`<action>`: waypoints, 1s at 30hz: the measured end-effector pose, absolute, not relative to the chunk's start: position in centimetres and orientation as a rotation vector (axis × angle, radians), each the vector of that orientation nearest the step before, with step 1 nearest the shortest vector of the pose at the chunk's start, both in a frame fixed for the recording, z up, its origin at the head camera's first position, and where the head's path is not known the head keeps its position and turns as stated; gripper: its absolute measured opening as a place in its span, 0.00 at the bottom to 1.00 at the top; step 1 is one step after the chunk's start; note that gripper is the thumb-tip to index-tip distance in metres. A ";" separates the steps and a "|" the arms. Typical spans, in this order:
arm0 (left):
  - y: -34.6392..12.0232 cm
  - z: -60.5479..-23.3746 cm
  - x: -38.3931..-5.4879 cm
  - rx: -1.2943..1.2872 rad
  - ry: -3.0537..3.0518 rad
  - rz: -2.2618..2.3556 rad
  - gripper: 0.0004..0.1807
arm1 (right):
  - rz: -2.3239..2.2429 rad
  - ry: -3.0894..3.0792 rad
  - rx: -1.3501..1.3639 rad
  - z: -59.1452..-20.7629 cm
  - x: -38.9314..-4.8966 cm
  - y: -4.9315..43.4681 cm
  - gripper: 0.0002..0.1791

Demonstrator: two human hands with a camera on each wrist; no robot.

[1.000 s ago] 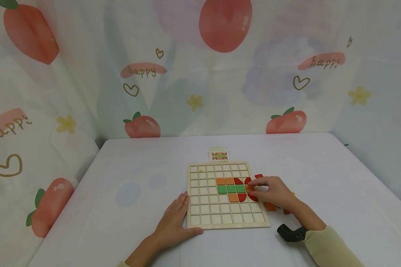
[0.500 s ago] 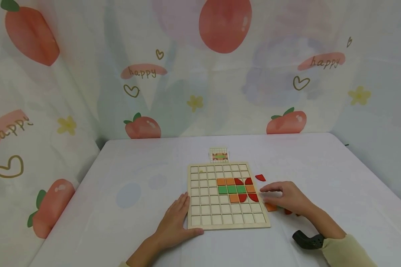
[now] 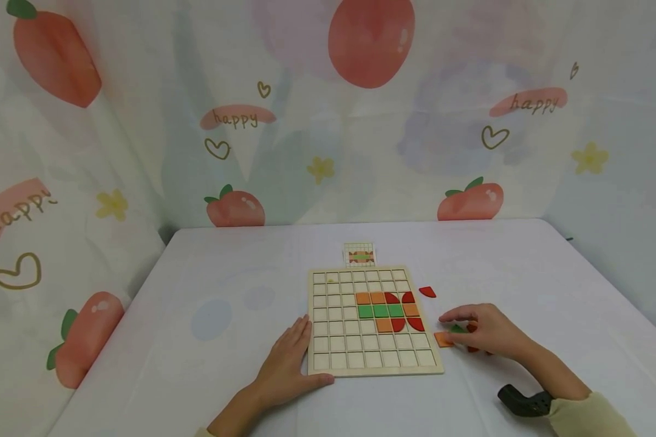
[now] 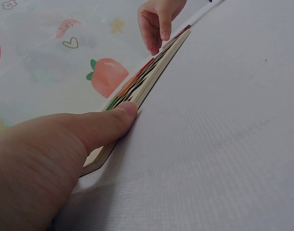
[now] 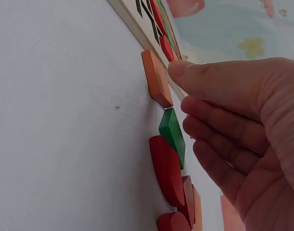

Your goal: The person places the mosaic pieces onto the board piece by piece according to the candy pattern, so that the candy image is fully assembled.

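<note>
A wooden grid board [image 3: 337,343] lies on the table, with orange, green and red pieces in several cells on its right half. My left hand [image 3: 281,373] rests along the board's left side, fingers straight, and its thumb [image 4: 120,120] lies at the near left corner. To the right of the board, my right hand [image 3: 492,331] hovers over loose pieces with nothing between its relaxed fingers. Its thumb is close to an orange square tile [image 5: 155,79]. Behind that tile lie a green tile [image 5: 172,134] and red rounded pieces [image 5: 165,171], partly covered by the hand in the head view.
A small pattern card [image 3: 359,255] lies just beyond the board's far edge. One red quarter-round piece [image 3: 427,292] sits alone by the board's right side. A black device [image 3: 525,402] is at the right wrist. Patterned cloth [image 3: 372,152] hangs behind the table.
My right hand has let go of an orange tile, which now sits in a cell at the board's right edge, and moved right over the loose pieces. The left hand stays put.
</note>
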State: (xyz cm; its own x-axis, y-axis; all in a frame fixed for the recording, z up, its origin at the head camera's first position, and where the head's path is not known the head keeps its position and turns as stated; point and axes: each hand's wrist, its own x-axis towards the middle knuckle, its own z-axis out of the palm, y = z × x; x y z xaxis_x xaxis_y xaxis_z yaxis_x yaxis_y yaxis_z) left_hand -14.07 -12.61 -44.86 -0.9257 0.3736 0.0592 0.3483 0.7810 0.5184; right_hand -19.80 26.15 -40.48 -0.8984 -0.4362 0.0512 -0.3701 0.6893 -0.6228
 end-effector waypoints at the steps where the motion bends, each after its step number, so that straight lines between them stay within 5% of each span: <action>1: -12.6 -44.9 -14.1 0.592 2.921 0.835 0.60 | -0.987 2.796 -0.702 -40.5 -19.7 26.2 0.19; 16: -12.6 -44.8 -14.1 0.587 2.925 0.821 0.60 | -0.990 2.744 -0.970 -41.3 -19.9 26.5 0.15; 30: -12.6 -44.8 -14.0 0.589 2.921 0.826 0.59 | -1.012 2.740 -0.779 -41.2 -20.1 26.4 0.16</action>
State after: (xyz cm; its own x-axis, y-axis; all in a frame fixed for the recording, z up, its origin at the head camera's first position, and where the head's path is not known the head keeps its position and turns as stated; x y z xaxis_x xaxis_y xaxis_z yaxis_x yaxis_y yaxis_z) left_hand -14.04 -12.59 -44.76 -0.9263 0.3728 0.0553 0.3466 0.7850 0.5136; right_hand -20.12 26.41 -41.16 -0.8606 -0.5051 0.0652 -0.4262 0.6441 -0.6352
